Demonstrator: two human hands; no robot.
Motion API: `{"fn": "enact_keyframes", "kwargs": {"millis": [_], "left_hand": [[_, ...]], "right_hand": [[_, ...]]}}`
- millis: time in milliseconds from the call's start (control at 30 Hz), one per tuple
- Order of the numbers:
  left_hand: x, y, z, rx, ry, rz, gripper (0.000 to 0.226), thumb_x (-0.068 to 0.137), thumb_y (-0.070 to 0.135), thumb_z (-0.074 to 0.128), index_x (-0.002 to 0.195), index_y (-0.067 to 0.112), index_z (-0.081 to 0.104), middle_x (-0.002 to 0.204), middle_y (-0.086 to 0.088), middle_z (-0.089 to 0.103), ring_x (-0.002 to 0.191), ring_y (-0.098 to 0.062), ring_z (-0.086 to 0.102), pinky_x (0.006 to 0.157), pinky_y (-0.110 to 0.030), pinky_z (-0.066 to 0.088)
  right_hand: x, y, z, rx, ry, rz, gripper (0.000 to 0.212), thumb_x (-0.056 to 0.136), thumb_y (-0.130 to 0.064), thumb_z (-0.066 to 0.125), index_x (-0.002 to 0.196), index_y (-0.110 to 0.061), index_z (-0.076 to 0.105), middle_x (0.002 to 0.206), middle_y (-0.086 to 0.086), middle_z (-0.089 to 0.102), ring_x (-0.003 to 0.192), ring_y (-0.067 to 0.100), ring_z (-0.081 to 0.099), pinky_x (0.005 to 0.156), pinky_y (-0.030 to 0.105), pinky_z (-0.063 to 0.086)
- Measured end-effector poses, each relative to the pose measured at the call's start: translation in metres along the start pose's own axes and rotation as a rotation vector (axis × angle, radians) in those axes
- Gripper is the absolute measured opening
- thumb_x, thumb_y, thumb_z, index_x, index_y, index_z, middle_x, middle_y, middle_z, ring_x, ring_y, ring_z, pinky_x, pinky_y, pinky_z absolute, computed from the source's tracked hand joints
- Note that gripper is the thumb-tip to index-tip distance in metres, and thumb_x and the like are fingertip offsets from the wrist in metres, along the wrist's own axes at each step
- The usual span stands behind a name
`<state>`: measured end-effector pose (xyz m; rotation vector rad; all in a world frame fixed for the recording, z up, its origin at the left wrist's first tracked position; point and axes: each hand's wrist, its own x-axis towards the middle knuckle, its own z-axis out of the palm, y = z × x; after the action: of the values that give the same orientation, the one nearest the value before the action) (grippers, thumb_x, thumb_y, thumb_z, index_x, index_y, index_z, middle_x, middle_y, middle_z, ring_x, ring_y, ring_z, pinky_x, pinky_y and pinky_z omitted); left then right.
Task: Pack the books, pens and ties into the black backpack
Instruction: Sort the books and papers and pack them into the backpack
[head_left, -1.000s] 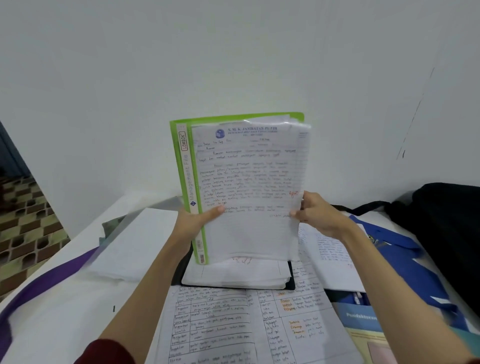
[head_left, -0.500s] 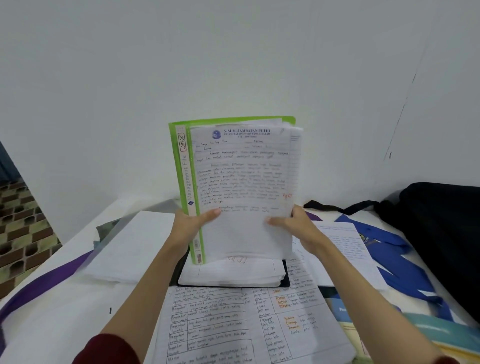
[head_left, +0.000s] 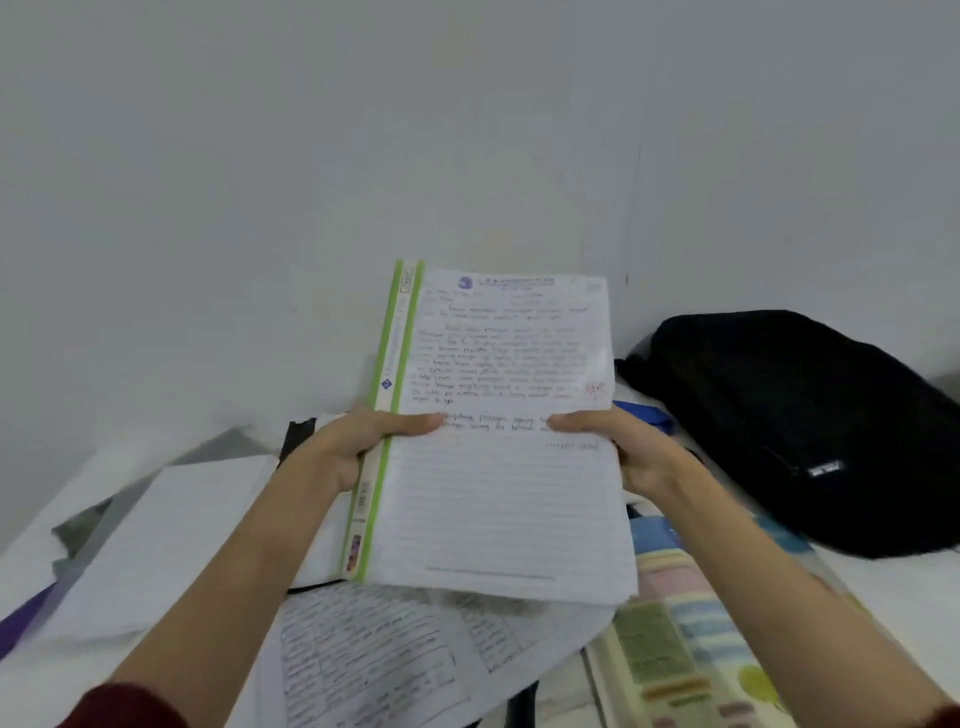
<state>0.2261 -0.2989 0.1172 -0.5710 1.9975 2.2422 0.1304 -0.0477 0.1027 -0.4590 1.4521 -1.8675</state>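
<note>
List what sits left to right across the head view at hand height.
White paper sheet → left hand → green file with handwritten pages → right hand → black backpack. Both hands grip the file by its side edges, thumbs on the front page.
</note>
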Motion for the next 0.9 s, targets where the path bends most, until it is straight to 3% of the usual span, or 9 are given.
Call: {"fn": "enact_keyframes", "kwargs": {"millis": [167,300,433,600,700,733,800,833,900], "left_hand": [[0.027,-0.005,0.07,0.015,-0.192,-0.045,0.043,0.065,0.014,0.072,0.108,0.007,0.065,0.1,-0.014,0.072,0.081,-0.025,0.072,0.063,-0.037,0.06],[0.043,-0.014,0.141,0.136,-0.308,0.044,0.045,0.072,0.026,0.073,0.114,0.012,0.064,0.106,-0.007,0.072,0.094,-0.022,0.069,0.073,-0.032,0.059],[0.059,-0.025,0.207,0.45,-0.329,0.2,0.035,0.087,0.038,0.062,0.117,0.02,0.058,0.102,0.005,0.07,0.087,-0.01,0.066,0.064,-0.021,0.051],[0.092,-0.044,0.275,0.656,-0.313,0.36,0.03,0.101,0.024,0.04,0.126,0.021,0.056,0.098,0.001,0.063,0.079,-0.011,0.056,0.067,-0.024,0.048],[0.113,-0.058,0.318,0.962,-0.374,0.661,0.034,0.091,0.024,0.05,0.123,0.02,0.061,0.111,0.008,0.063,0.097,-0.01,0.06,0.084,-0.024,0.048],[0.117,-0.063,0.335,0.962,-0.419,0.735,0.036,0.087,0.025,0.054,0.122,0.019,0.062,0.112,0.01,0.062,0.101,-0.007,0.059,0.086,-0.018,0.047],[0.123,-0.071,0.363,0.923,-0.464,0.776,0.035,0.088,0.015,0.062,0.123,0.015,0.06,0.116,0.012,0.057,0.105,0.003,0.053,0.088,-0.006,0.041],[0.127,-0.074,0.376,0.928,-0.471,0.764,0.038,0.087,0.015,0.064,0.125,0.015,0.059,0.118,0.013,0.056,0.107,0.006,0.05,0.091,-0.007,0.04],[0.133,-0.08,0.387,0.985,-0.489,0.724,0.054,0.08,0.035,0.071,0.129,0.019,0.056,0.122,0.017,0.052,0.112,0.008,0.047,0.099,-0.012,0.037]], "right_hand": [[-0.06,-0.001,-0.044,0.065,0.2,-0.165,0.051,0.069,0.002,0.064,0.119,-0.009,0.06,0.121,0.014,0.065,0.106,0.032,0.065,0.088,0.045,0.054],[-0.111,-0.006,-0.097,0.035,0.378,-0.224,0.067,0.061,-0.002,0.074,0.125,-0.006,0.058,0.124,0.014,0.063,0.113,0.035,0.06,0.1,0.053,0.044],[-0.158,-0.016,-0.153,0.083,0.481,-0.293,0.083,0.05,-0.002,0.08,0.129,-0.004,0.054,0.127,0.015,0.061,0.114,0.036,0.06,0.095,0.05,0.049],[-0.205,-0.03,-0.226,0.095,0.56,-0.36,0.066,0.067,0.002,0.064,0.132,-0.004,0.051,0.128,0.015,0.06,0.115,0.035,0.059,0.094,0.048,0.05],[-0.228,-0.052,-0.279,0.05,0.6,-0.347,0.066,0.067,0.0,0.064,0.131,-0.004,0.051,0.129,0.015,0.06,0.114,0.034,0.06,0.096,0.049,0.048],[-0.235,-0.06,-0.296,0.028,0.59,-0.339,0.066,0.067,0.0,0.064,0.132,-0.005,0.051,0.129,0.015,0.06,0.115,0.035,0.059,0.098,0.051,0.046],[-0.244,-0.074,-0.322,0.013,0.562,-0.307,0.064,0.069,0.001,0.063,0.132,-0.006,0.051,0.129,0.016,0.06,0.116,0.037,0.058,0.1,0.054,0.043],[-0.248,-0.08,-0.336,0.02,0.539,-0.285,0.062,0.071,0.003,0.062,0.132,-0.006,0.051,0.129,0.016,0.06,0.116,0.039,0.057,0.102,0.055,0.041],[-0.249,-0.088,-0.358,0.034,0.48,-0.256,0.06,0.074,0.005,0.059,0.132,-0.007,0.051,0.129,0.017,0.059,0.118,0.04,0.056,0.104,0.056,0.038]]}}
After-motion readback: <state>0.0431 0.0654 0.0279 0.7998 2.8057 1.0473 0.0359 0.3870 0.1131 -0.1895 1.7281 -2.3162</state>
